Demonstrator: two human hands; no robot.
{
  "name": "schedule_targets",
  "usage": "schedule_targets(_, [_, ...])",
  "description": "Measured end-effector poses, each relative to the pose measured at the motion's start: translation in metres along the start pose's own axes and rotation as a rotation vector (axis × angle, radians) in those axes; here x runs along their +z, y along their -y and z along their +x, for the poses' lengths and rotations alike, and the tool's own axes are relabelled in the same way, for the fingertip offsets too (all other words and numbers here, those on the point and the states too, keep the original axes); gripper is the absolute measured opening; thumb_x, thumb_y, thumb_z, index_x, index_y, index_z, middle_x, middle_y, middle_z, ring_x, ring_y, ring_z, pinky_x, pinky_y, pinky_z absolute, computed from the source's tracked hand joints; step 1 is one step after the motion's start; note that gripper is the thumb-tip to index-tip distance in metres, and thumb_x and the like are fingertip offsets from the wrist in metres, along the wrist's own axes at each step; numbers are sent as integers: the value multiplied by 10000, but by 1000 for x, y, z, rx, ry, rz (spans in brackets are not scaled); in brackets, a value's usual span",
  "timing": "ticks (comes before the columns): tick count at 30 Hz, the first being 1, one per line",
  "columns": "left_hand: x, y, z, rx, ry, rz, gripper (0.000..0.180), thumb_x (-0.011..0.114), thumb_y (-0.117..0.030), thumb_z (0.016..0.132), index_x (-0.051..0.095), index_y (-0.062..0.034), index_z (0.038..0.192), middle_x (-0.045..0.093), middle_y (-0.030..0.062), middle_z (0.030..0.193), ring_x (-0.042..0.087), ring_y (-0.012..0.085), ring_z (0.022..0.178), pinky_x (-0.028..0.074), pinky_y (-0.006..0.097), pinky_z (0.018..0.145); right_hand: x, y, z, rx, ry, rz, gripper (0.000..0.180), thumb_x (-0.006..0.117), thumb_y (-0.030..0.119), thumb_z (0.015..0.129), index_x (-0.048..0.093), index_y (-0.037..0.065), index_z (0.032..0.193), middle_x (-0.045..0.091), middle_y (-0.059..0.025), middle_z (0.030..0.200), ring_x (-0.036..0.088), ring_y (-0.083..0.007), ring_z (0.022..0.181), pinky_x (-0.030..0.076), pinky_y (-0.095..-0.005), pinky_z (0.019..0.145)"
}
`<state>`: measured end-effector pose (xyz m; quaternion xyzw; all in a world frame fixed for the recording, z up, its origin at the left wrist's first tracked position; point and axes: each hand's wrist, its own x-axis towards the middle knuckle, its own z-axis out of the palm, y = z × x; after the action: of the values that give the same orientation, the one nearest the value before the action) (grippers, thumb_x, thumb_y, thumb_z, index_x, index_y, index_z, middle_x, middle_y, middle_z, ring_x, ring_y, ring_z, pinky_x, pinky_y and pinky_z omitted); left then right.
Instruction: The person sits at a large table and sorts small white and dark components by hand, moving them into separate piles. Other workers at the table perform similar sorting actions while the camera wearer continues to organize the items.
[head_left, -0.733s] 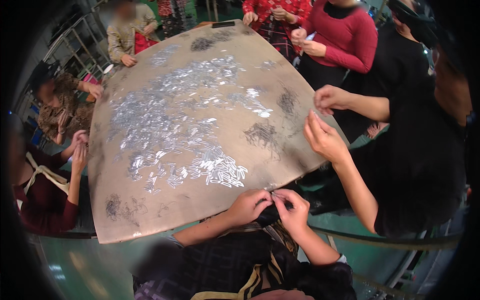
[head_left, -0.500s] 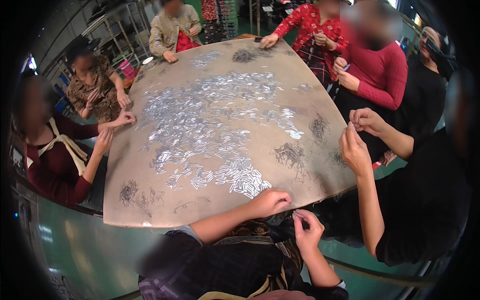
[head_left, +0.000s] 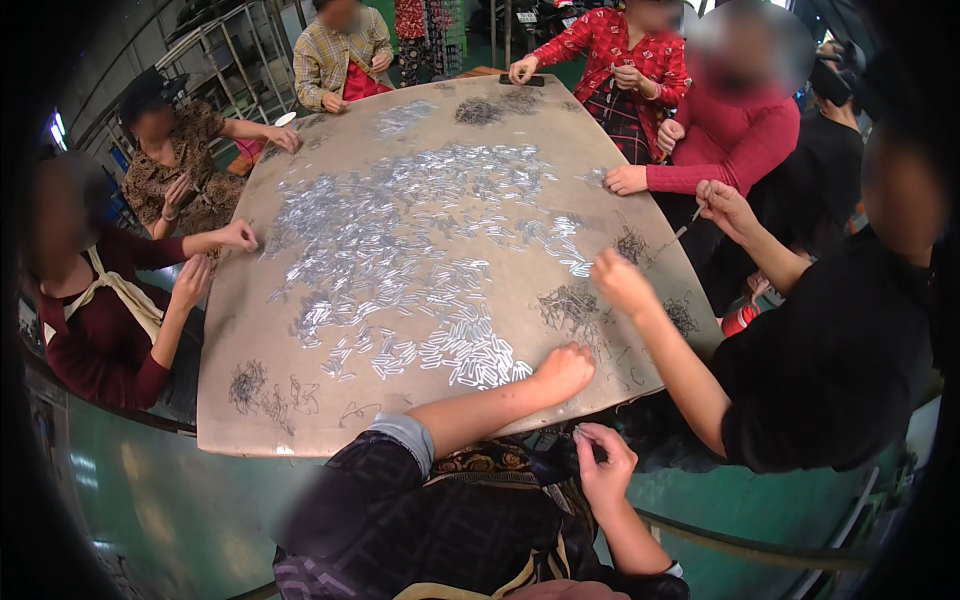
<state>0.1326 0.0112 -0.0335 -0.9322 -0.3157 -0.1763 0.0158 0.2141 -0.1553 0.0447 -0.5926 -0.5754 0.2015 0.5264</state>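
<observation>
My left hand (head_left: 565, 372) rests over the near edge of the brown table top (head_left: 250, 325), its fingers curled under and partly hidden. Just beyond it lies a tangle of thin dark wire pieces (head_left: 568, 306). To its left, small shiny elongated metal pieces (head_left: 478, 348) are heaped close together, and more are scattered across the middle. Below the table's near edge, my right hand (head_left: 608, 462) is raised with thumb and forefinger pinched together. Whatever sits between those fingertips is too small to name.
Co-workers surround the table. At the right, one in black has a hand (head_left: 625, 284) over it and another hand (head_left: 727, 208) holding something thin. More dark wire heaps (head_left: 248, 384) lie along the edges. A dark flat object (head_left: 522, 80) lies at the far edge.
My left hand has shifted slightly up and right, away from my right hand, which stays nearly still. The right-hand co-worker's hands have separated, one now reaching over the table.
</observation>
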Motion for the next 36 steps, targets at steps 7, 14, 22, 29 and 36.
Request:
schedule_targets(7, [-8, 19, -3, -9, 51, -236, 111, 593, -77, 727, 673, -4, 753, 655, 164, 823, 663, 326, 784, 544, 383, 700, 0, 1, -4, -11, 6, -4, 123, 701, -41, 777, 681, -22, 897, 689, -125, 809, 665, -183, 662, 527, -276, 634])
schedule_targets(14, [-23, 68, -23, -245, 167, -428, 115, 630, -87, 778, 716, -73, 854, 666, 133, 869, 653, 339, 830, 522, 415, 764, -1, 4, -2, -15, 80, -17, 135, 703, -55, 781, 678, -20, 909, 701, -122, 844, 686, -182, 720, 539, -271, 665])
schedule_targets(22, [-27, 40, -26, -133, 85, -1, 95, 618, -74, 696, 677, -11, 739, 639, 137, 780, 659, 291, 757, 562, 384, 672, 5, 3, -1, -48, 83, -24, 137, 695, -33, 786, 682, 15, 914, 688, -125, 831, 683, -242, 705, 536, -304, 612])
schedule_targets(29, [-27, 24, -6, -131, 163, 38, 111, 604, -83, 692, 687, -10, 695, 665, 166, 754, 693, 293, 693, 568, 382, 576, 5, 4, -1, -16, 88, -36, 175, 686, -50, 780, 675, 23, 938, 681, -125, 829, 677, -246, 696, 529, -299, 613])
schedule_targets(36, [-31, 28, 2, -166, 191, 22, 115, 591, -62, 715, 703, -34, 716, 688, 173, 755, 704, 298, 714, 571, 376, 617, 4, 2, -5, 29, 101, -38, 170, 674, -76, 793, 667, -25, 955, 699, -125, 887, 693, -182, 763, 540, -271, 694])
